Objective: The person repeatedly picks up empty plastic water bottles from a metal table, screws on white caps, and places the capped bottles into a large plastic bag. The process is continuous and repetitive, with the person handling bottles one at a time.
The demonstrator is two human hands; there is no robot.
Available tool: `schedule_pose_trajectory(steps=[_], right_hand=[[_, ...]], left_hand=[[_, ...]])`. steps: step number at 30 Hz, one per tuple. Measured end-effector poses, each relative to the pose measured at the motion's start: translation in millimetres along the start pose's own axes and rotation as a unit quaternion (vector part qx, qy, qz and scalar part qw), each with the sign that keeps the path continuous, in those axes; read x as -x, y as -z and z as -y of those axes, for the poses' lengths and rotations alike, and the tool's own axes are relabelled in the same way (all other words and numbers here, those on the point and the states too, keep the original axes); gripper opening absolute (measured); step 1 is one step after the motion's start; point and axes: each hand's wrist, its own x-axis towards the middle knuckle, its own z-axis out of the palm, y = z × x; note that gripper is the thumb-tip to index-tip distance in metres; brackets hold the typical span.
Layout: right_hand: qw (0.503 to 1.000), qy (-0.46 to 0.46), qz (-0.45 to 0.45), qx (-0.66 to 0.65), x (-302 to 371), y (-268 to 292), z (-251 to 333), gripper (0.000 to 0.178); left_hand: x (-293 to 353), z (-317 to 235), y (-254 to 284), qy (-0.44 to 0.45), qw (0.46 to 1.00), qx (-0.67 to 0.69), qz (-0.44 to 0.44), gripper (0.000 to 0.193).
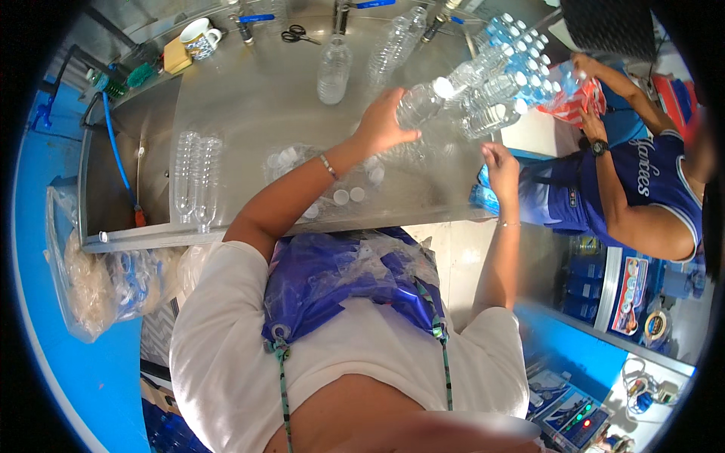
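Observation:
My left hand [384, 121] grips a clear plastic bottle with a white cap [423, 100], held on its side over the steel table [257, 98]. My right hand [500, 167] hovers with fingers apart near the table's right edge, just below a cluster of several capped bottles [498, 83] lying stacked together. A clear bag of white caps [332, 185] lies under my left forearm.
Two uncapped bottles [195, 177] lie at the table's left. Two more stand upright, one [333, 69] beside the other [394, 44], at the back. A mug [198, 36] and scissors [300, 34] sit far back. Another person [642, 181] in blue handles a red bag [578, 98] at right.

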Motion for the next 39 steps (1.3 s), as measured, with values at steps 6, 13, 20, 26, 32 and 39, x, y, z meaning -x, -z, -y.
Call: schedule_pose_trajectory(steps=[6,13,20,26,32,39], right_hand=[[0.991,0.052,0.033,0.115,43,27,-102,0.026],[0.997,-0.012,0.004,0.081,60,3,-130,0.025],[0.995,-0.041,-0.082,0.046,23,11,-63,0.023],[0.998,-0.014,-0.014,-0.055,-6,-34,30,0.068],[0.984,-0.100,-0.107,-0.102,33,-83,18,0.073],[0.970,-0.130,-0.203,-0.045,21,-42,-41,0.076]], left_hand=[[-38,27,-52,0.023,0.999,0.010,-0.034,0.078],[-37,37,-55,0.029,0.996,-0.077,0.022,0.080],[-16,13,-34,0.141,0.949,-0.249,0.135,0.077],[-26,21,-53,0.010,0.998,-0.056,0.013,0.074],[-2,-13,-114,-0.004,0.991,0.009,0.136,0.078],[-51,-5,-174,0.085,0.979,0.049,0.180,0.104]])
